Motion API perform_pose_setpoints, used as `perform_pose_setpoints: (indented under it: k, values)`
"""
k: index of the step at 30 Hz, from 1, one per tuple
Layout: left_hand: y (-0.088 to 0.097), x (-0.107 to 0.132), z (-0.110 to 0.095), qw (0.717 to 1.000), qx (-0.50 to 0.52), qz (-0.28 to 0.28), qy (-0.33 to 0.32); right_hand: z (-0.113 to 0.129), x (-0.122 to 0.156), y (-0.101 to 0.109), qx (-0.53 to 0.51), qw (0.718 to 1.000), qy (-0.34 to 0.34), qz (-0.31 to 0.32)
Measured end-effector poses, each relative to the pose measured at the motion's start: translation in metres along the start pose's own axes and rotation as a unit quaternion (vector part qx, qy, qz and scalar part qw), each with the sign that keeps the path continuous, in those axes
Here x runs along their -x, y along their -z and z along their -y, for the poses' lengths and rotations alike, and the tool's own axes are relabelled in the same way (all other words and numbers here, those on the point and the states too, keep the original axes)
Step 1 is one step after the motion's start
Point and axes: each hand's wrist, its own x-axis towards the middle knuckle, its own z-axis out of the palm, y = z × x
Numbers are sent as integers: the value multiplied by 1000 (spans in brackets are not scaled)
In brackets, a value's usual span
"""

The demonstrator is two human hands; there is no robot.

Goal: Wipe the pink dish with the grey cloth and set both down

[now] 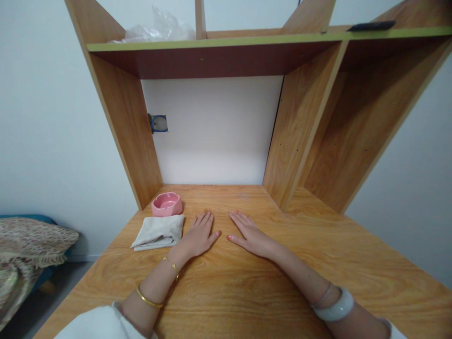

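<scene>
Both hands lie palm down on the wooden desk [226, 282], a short gap between the thumbs. My left hand [199, 234] is flat with its thumb held out and nothing in it. Just left of it is a folded light grey cloth [158, 231]. Behind the cloth, close to the shelf's side panel, stands a pink ashtray-like dish [167, 204] with notches in its rim. My right hand [251, 236] also rests flat, thumb out, holding nothing; only the desk surface is around it.
A wooden shelf unit [219, 43] rises from the desk's back, with clear plastic bags [160, 29] and a dark flat object [372, 26] on top. An uncovered wall box with wires [159, 123] shows at the back. A fringed woven cover [31, 245] lies at far left.
</scene>
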Motion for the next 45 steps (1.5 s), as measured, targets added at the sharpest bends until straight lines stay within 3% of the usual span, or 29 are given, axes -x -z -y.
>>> perform_pose_setpoints:
  k: [3, 9, 45]
  values:
    - [-2, 3, 2, 999, -7, 36, 11, 0, 2, -1, 2, 999, -16, 43]
    - [-1, 4, 2, 999, -10, 40, 10, 2, 2, 2, 19, 997, -17, 69]
    - [-2, 3, 4, 999, -8, 34, 5, 3, 3, 2, 34, 997, -15, 66]
